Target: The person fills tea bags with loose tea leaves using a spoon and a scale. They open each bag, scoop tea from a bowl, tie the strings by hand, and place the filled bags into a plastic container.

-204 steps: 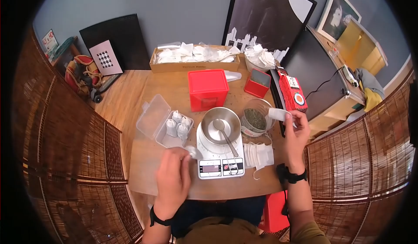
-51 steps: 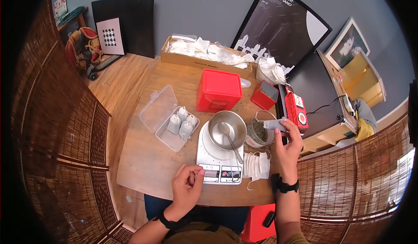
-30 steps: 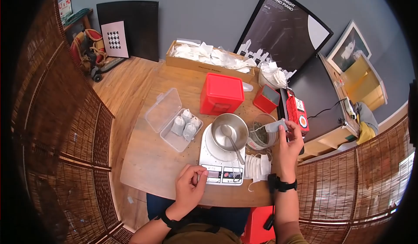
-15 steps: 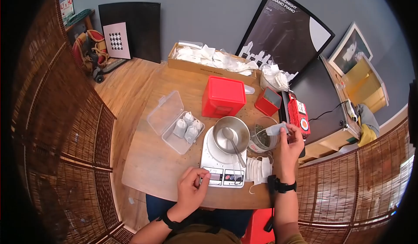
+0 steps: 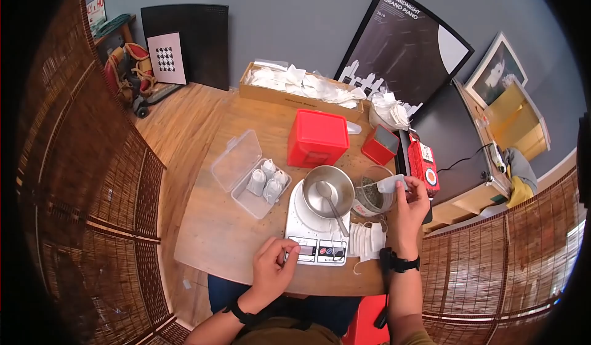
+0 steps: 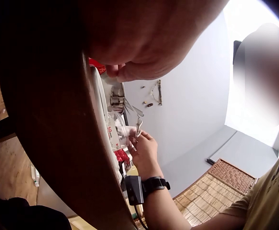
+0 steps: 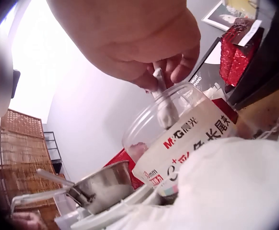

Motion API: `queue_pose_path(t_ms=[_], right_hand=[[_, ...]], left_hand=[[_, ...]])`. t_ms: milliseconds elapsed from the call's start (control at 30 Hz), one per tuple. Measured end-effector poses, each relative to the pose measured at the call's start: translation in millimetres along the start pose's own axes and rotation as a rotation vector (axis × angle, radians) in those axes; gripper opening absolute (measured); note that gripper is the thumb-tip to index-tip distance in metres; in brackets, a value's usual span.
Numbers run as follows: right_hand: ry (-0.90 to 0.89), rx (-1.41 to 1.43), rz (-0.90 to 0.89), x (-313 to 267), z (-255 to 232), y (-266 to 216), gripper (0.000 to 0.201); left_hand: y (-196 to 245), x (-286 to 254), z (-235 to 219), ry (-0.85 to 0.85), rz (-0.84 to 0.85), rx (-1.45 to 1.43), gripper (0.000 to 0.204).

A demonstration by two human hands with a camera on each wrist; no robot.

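In the head view, my right hand [image 5: 412, 211] pinches a small white bag [image 5: 387, 185] over a clear tub of dried leaves [image 5: 370, 197]. The right wrist view shows that bag [image 7: 167, 113] hanging from my right fingers, seen through the wall of the tub [image 7: 138, 125]. My left hand [image 5: 271, 268] lies loosely curled at the front left of a white scale [image 5: 308, 222], with nothing visible in it. On the scale stands a steel bowl [image 5: 312, 204] with a spoon [image 5: 324, 190] in it. Flat white bags [image 5: 368, 241] lie right of the scale.
Left of the bowl, an open clear box [image 5: 246, 204] holds several filled bags [image 5: 256, 182]. Behind are a closed red canister [image 5: 318, 137], an open red tin [image 5: 377, 152], a cardboard box [image 5: 277, 96] of white bags and a bowl of them [image 5: 389, 111]. A red packet [image 5: 422, 160] stands at the right.
The head view has shifted slightly, so the table appears a little lower. My right hand still pinches the bag over the tub, and my left hand stays beside the scale's front.
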State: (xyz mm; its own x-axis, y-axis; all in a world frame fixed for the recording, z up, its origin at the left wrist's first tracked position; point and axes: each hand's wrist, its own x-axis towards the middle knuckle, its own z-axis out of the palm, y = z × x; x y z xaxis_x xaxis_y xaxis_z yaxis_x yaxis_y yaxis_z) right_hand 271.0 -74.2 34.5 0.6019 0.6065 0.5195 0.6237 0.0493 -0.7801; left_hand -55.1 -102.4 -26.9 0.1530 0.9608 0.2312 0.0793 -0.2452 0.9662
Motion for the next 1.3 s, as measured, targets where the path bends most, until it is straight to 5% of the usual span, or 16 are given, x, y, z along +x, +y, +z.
queue_pose_path(t_ms=[267,1033,1233,1300], right_hand=[[-0.207,-0.253,-0.126,-1.0,-0.2,-12.5,0.020],[-0.124,-0.125,-0.008,3.5,-21.3,-11.3,0.024],[-0.274,-0.361,-0.179,3.6,-38.4,-1.9,0.019],[-0.185,-0.289,-0.036,-0.9,-32.5,-4.9,0.016]], left_hand=[[-1.8,-0.8,1.0,0.001,0.017,-0.005,0.006],[-1.3,-1.9,-0.2,-0.009,0.007,0.004,0.006],[0.0,-2.5,0.0,-0.014,0.007,-0.010,0.005],[0.1,-2.1,-0.3,-0.015,0.006,-0.006,0.005]])
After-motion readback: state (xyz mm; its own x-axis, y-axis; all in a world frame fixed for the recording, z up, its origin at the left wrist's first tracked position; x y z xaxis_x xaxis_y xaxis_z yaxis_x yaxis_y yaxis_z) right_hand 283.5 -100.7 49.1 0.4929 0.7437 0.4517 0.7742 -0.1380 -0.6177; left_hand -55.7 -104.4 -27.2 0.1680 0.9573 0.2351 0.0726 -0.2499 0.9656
